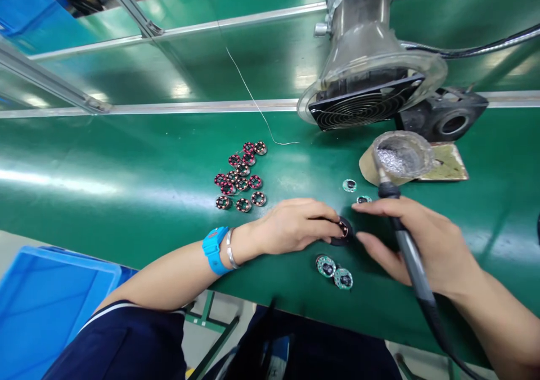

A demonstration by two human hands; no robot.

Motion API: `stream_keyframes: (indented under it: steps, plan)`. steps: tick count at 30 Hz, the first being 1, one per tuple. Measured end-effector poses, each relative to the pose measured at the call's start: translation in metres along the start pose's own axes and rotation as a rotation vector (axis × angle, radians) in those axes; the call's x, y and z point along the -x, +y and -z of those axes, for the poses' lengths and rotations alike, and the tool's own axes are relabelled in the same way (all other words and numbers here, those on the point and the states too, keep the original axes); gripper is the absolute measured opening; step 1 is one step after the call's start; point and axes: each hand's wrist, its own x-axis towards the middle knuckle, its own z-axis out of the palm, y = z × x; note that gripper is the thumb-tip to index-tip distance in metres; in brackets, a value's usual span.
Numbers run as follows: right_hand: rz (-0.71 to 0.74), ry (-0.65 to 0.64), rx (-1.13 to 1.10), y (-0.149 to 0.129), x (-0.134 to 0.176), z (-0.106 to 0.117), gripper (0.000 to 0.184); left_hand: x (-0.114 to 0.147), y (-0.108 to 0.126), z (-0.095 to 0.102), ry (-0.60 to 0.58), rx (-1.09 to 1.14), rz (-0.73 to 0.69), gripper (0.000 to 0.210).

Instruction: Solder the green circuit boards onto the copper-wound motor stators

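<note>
Left fingers (318,228): drawn together, reaching over the left side of a black ring and holding it; the thumb is mostly hidden.
Right fingers (375,207): forefinger and thumb spread, with a gap between them just right of the black ring; how the others close cannot be told.
Black ring (347,235): on the green surface (160,161), right of centre in the frame, with a coppery core partly covered by the left hand (291,228).
Soldering iron (411,256): lies slantwise across the right hand (441,248), its tip up at the pot and its cord running to the lower right; the exact grip is unclear.
Pot (371,169): right of centre, pale-walled, with silvery bits inside, beside a yellowish slab (449,163).
Round green boards (343,279): two touching below the black ring, two more above it, one partly behind the right forefinger.
Coils (243,205): a loose cluster of red and copper rings left of centre, well apart from the boards.
Thin wire (248,90): curves down from the upper middle, ending right of the cluster's top.
Fan hood (367,102): upper right, grille tilted down, with a black block (453,116) beside it.
Left wrist: blue strap (216,250) and silvery bangle (230,249).
Blue bin (54,312): lower left corner, beside the surface.
</note>
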Motion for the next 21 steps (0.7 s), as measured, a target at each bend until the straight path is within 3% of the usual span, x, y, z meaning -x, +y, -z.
stream_keyframes:
  steps: [3, 8, 10, 13, 15, 21]
  plan:
    - [0.023, 0.055, 0.172, 0.011, 0.003, 0.001, 0.03, -0.004, -0.004, 0.007, 0.023, -0.073, -0.146, 0.019]
    - [0.08, -0.009, 0.285, 0.019, 0.003, -0.009, 0.027, -0.008, -0.001, 0.02, -0.011, -0.205, -0.313, 0.019]
    - [0.073, -0.035, 0.306, 0.017, 0.003, -0.012, 0.028, -0.006, 0.001, 0.022, 0.028, -0.227, -0.257, 0.019]
    - [0.033, -0.058, 0.285, 0.012, 0.004, -0.012, 0.026, -0.001, 0.0, 0.02, 0.166, -0.229, -0.071, 0.017]
    - [0.019, -0.062, 0.258, 0.011, 0.006, -0.01, 0.025, 0.001, -0.001, 0.017, 0.195, -0.205, 0.035, 0.013]
    - [0.045, -0.126, 0.092, 0.013, 0.004, -0.003, 0.035, 0.003, -0.002, 0.006, -0.049, -0.059, 0.1, 0.018]
